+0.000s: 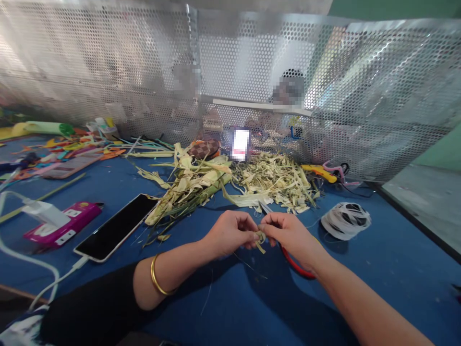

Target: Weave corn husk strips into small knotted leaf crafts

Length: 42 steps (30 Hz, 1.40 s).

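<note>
Both of my hands meet over the blue table. My left hand [232, 234] is closed, its thumb and fingers pinching a small folded strip of corn husk [261, 240]. From the other side my right hand [288, 233] pinches the same strip, fingertips almost touching those of the left. Under my right hand lie scissors with red handles [299, 270], their blades partly showing beyond my fingers. A thin thread trails on the table below the strip. Just past my hands rest a bundle of dried husks [190, 185] and a heap of husk scraps [277, 180].
A spool of white thread [345, 221] sits at right. To the left are a charging phone [117, 228] and a magenta power strip [65, 223]. A yellow-handled tool [320, 173] lies near the perforated metal screen [252, 57], with blurred people behind it. Colourful strips [72, 149] clutter the far left.
</note>
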Each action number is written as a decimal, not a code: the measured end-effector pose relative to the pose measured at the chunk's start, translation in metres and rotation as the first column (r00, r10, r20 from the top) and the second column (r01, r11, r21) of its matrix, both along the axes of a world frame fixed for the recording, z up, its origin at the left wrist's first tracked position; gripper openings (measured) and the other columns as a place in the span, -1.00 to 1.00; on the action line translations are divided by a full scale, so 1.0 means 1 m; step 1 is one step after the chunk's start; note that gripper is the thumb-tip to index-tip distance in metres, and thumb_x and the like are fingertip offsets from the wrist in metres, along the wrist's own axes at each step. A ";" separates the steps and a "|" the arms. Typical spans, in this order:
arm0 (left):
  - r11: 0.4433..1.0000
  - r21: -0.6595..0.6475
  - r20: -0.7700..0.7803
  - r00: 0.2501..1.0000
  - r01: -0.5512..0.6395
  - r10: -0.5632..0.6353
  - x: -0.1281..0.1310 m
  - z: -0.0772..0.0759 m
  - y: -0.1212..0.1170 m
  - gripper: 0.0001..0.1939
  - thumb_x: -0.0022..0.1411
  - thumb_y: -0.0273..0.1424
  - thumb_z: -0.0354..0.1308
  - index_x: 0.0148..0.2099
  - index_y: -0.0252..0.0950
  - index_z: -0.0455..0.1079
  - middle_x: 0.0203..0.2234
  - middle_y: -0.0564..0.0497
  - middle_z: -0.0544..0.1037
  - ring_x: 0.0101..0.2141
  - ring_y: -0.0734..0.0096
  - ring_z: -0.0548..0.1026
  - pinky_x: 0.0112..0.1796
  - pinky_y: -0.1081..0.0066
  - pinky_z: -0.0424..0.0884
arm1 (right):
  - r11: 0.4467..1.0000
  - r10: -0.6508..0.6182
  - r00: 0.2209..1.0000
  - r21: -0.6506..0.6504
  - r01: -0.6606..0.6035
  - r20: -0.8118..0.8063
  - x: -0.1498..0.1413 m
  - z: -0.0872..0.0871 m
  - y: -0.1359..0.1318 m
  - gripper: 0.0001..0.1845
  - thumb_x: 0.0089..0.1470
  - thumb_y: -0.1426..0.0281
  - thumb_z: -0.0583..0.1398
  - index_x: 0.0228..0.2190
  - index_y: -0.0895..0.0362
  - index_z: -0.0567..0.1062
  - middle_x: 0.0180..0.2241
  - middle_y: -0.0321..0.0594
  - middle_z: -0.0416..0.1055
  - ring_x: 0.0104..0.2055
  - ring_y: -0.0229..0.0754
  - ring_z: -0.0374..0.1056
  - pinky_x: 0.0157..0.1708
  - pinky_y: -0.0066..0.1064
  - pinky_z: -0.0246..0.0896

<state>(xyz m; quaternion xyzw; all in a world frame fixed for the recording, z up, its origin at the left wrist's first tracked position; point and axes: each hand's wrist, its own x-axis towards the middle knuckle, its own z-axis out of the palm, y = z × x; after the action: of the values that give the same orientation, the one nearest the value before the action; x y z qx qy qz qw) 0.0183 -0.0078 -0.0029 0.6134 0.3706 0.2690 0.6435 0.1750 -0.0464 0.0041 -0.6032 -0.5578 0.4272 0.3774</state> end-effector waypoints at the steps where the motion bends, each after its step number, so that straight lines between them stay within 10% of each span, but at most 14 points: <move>1: 1.000 -0.024 -0.003 1.000 0.017 -0.017 0.000 0.001 0.000 -0.94 -0.11 -0.53 0.20 -0.50 -0.36 0.37 -0.70 0.07 0.46 -0.63 0.51 0.43 -0.52 0.49 0.37 | 1.000 -0.014 1.000 0.003 0.014 -0.008 0.000 -0.001 0.000 -0.81 -0.12 0.29 0.18 -0.60 0.15 0.40 -0.71 -0.42 0.21 -0.64 -0.35 0.12 -0.59 -0.48 -0.03; 9: 0.990 -0.116 0.033 0.997 0.076 -0.073 -0.002 -0.001 0.002 -0.88 -0.18 -0.47 0.26 -0.50 -0.38 0.39 -0.70 0.07 0.48 -0.63 0.49 0.45 -0.48 0.46 0.41 | 0.962 -0.096 0.980 0.271 0.046 0.175 -0.008 -0.015 0.003 -0.81 -0.02 0.29 0.10 -0.58 0.12 0.32 -0.59 -0.35 0.24 -0.50 -0.28 0.13 -0.50 -0.46 0.03; 25: 0.968 -0.249 0.007 1.000 0.027 -0.026 -0.002 -0.002 0.000 -0.71 -0.20 -0.30 0.36 -0.48 -0.36 0.37 -0.65 0.03 0.52 -0.60 0.50 0.46 -0.44 0.45 0.40 | 0.923 -0.113 0.960 0.385 0.006 0.255 -0.014 -0.021 0.004 -0.80 0.07 0.32 0.03 -0.55 0.10 0.24 -0.58 -0.36 0.20 -0.50 -0.28 0.11 -0.48 -0.44 0.04; 42: 0.922 -0.333 -0.044 0.974 0.197 -0.224 -0.007 0.001 0.001 -0.80 -0.19 -0.32 0.29 -0.51 -0.36 0.42 -0.73 0.08 0.43 -0.67 0.55 0.37 -0.51 0.49 0.33 | 0.920 0.046 0.970 0.369 -0.134 0.238 -0.013 -0.014 -0.001 -0.87 0.05 0.40 0.09 -0.51 0.11 0.33 -0.54 -0.35 0.27 -0.47 -0.30 0.16 -0.48 -0.45 0.09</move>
<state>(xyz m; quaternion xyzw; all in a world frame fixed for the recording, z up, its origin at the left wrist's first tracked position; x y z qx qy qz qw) 0.0117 -0.0064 -0.0024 0.5451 0.3678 0.1079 0.7456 0.1623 -0.0475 -0.0100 -0.5362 -0.6966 0.2563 0.4020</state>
